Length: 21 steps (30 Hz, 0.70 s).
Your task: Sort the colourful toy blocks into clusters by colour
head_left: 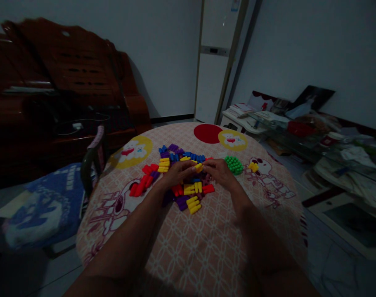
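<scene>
My left hand point(180, 172) and my right hand point(219, 171) meet over a spread of coloured plastic building blocks. Between their fingertips is a small yellow building block point(199, 168), pinched from both sides. Around and under the hands lie ribbed blocks: red blocks point(141, 185) to the left, blue blocks point(194, 157) and purple blocks point(173, 147) behind, yellow blocks point(193, 204) in front. Some blocks are hidden beneath the hands. Right of my right hand sits a green cluster of knobbly pieces point(233, 165), with a small yellow piece point(253, 167) beyond it.
The round table has a patterned cloth point(206, 247). A chair point(93, 161) with a blue cloth point(51, 206) stands at its left, a wooden bench point(70, 70) behind. A cluttered glass-topped cabinet point(318, 144) stands on the right, and a tall white appliance point(214, 82) at the back.
</scene>
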Tool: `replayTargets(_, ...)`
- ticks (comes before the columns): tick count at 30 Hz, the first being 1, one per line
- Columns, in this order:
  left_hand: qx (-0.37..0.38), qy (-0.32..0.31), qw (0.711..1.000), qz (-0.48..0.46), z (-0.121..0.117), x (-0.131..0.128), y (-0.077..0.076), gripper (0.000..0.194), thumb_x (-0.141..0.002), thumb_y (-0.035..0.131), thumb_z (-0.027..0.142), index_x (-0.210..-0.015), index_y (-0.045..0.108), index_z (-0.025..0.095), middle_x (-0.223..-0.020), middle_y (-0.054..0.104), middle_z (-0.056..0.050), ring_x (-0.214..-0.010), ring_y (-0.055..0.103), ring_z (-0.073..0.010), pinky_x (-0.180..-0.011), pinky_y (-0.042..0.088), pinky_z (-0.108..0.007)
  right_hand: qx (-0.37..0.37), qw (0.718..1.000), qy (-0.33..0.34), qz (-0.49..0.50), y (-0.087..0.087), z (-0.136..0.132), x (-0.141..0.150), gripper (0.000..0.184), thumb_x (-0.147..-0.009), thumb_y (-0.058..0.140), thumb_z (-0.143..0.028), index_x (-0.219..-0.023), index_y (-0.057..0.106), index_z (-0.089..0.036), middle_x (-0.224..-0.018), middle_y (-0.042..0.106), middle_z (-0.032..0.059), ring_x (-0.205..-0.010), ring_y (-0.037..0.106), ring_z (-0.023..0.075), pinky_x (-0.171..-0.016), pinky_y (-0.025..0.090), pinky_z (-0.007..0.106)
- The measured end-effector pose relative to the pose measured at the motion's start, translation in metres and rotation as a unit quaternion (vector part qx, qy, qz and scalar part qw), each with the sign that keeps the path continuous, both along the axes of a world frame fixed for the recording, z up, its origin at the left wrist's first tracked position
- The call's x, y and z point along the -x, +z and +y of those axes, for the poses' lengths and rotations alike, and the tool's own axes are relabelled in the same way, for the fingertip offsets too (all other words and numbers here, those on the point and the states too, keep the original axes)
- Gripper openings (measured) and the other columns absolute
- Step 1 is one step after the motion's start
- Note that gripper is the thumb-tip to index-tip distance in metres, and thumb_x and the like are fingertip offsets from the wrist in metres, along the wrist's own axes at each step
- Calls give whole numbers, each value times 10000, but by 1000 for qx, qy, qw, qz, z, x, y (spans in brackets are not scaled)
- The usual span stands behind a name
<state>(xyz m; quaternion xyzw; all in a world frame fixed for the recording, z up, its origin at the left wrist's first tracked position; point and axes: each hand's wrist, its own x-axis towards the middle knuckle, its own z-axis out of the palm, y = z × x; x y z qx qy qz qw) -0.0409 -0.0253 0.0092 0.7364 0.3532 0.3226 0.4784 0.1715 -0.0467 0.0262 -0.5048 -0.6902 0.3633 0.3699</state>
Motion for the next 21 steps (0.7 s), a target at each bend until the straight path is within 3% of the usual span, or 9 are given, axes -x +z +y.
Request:
replayTargets(7, 4, 26, 1000, -14, -4, -8, 4, 508, -860, 571, 595, -1048, 683, 136, -838, 665, -39, -706, 584, -153, -617, 450, -246, 69, 995, -22, 71, 18, -4, -6, 217, -747, 667, -356, -821, 713, -157, -550, 632, -16, -433, 549, 104, -408, 425, 192)
replayTargets(10, -6, 81, 996, -41, 3, -3, -1, 570, -813, 626, 618, -1107, 682, 132, -904, 700, -66, -736, 617, -167, -640, 477, -260, 24, 991, -98, 93, 24, 1, -33, 202, -716, 682, -343, -764, 695, -148, -586, 663, 19, -464, 584, 122, -423, 457, 211)
replayTargets(12, 2, 118, 991, -63, 8, 3, -6, 617, -769, 666, 641, -1101, 683, 121, -908, 713, -78, -743, 629, -174, -652, 494, -269, -24, 976, -198, 90, 26, 6, -63, 194, -704, 686, -338, -742, 683, -147, -620, 680, 41, -490, 603, 143, -433, 466, 233)
replayTargets(15, 17, 148, 986, -76, 12, 9, -10, 663, -721, 694, 674, -1081, 692, 116, -873, 719, -77, -715, 629, -171, -629, 495, -266, -88, 925, -368, 15, 24, 7, -114, 218, -719, 650, -337, -775, 710, -136, -655, 695, 55, -536, 622, 181, -498, 495, 285)
replayTargets(17, 21, 152, 985, -81, 12, 10, -11, 652, -709, 708, 669, -1062, 701, 122, -866, 724, -77, -707, 630, -172, -615, 489, -261, -123, 878, -452, -99, 21, 4, -143, 209, -730, 632, -309, -762, 731, -127, -684, 710, 82, -619, 651, 215, -602, 517, 324)
replayTargets(19, 22, 153, 984, -93, 13, 10, -13, 621, -697, 731, 646, -1034, 709, 125, -860, 728, -77, -703, 635, -175, -613, 490, -264, -126, 830, -502, -205, 17, -1, -164, 219, -754, 617, -289, -782, 753, -120, -748, 732, 121, -715, 671, 250, -700, 514, 358)
replayTargets(21, 24, 154, 982, -108, 14, 9, -16, 591, -682, 754, 621, -1004, 717, 126, -836, 727, -72, -686, 637, -177, -612, 493, -273, -105, 800, -520, -280, 10, -5, -174, 244, -782, 605, -286, -834, 770, -113, -834, 745, 157, -795, 677, 276, -748, 498, 373)
